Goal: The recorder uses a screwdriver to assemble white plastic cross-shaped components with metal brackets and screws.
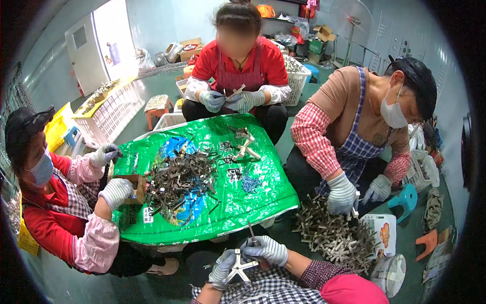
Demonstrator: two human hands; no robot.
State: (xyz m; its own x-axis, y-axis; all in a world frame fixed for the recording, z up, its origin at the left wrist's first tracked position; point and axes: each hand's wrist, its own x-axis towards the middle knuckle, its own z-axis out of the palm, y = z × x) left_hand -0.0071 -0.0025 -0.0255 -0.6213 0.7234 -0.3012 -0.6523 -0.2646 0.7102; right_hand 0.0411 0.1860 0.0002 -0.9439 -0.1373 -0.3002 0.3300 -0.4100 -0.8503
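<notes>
Near the lower edge, my left hand (223, 268), in a pale striped glove, is closed on a silvery star-shaped metal bracket (240, 267) with several arms. Just to its right, my right hand (269, 251), gloved the same way, grips a screwdriver (251, 229). Its thin shaft points up and away, and part of its dark red handle shows below the fingers. The two hands are close together over a black-and-white checked apron (273, 288). Whether the screwdriver touches the bracket I cannot tell.
Ahead stands a table under a green plastic sheet (243, 202), bearing a heap of dark metal strips (182, 177), blue screws (249, 183) and white brackets (247, 148). More brackets (336, 235) are piled at right. Three co-workers in gloves sit around; a blue stool (405, 202) stands at right.
</notes>
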